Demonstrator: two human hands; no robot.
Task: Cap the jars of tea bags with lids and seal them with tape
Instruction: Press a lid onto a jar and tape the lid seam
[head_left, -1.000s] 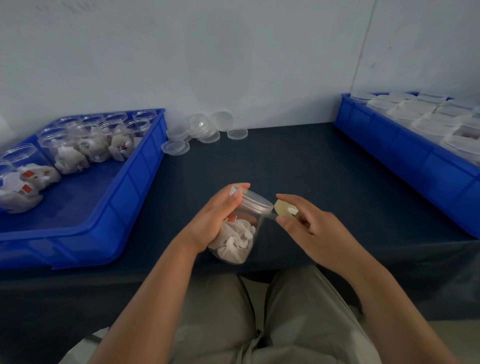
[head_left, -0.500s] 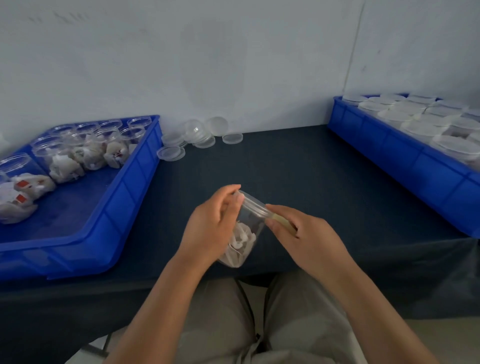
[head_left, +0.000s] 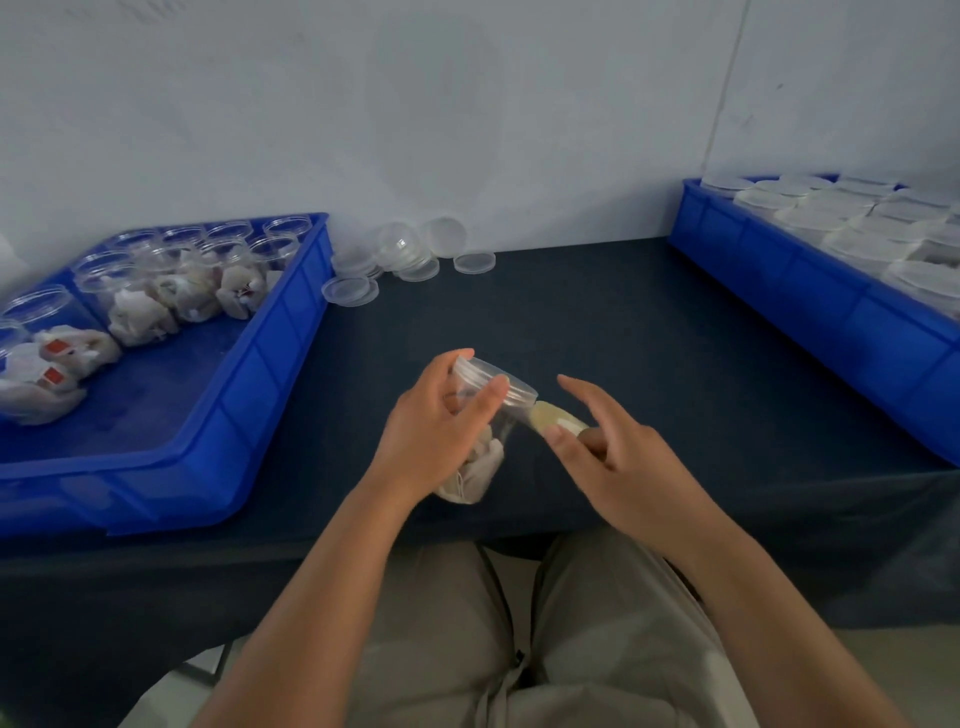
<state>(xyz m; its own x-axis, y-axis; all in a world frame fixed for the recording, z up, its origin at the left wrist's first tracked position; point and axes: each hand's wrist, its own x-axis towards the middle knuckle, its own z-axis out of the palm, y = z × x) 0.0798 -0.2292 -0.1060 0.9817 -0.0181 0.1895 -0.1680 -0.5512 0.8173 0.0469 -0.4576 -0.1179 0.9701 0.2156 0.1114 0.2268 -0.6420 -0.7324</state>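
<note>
My left hand (head_left: 439, 434) grips a clear plastic jar (head_left: 485, 415) of white tea bags, tilted to the right, with a clear lid (head_left: 498, 382) on its mouth. A strip of yellowish tape (head_left: 553, 418) runs from the lid's edge to my right hand (head_left: 608, 452), which pinches its free end between thumb and a finger while the index finger points up. Both hands are above the dark blue table (head_left: 623, 332), near its front edge.
A blue tray (head_left: 260, 364) at the left holds several open jars of tea bags (head_left: 156, 296). Loose clear lids (head_left: 405, 257) lie by the wall. Another blue tray (head_left: 810, 291) at the right holds several capped jars (head_left: 852, 228).
My right hand has drawn back to the right, so the tape strip shows stretched from the lid. My left hand has turned the jar and its fingers moved onto the lid.
</note>
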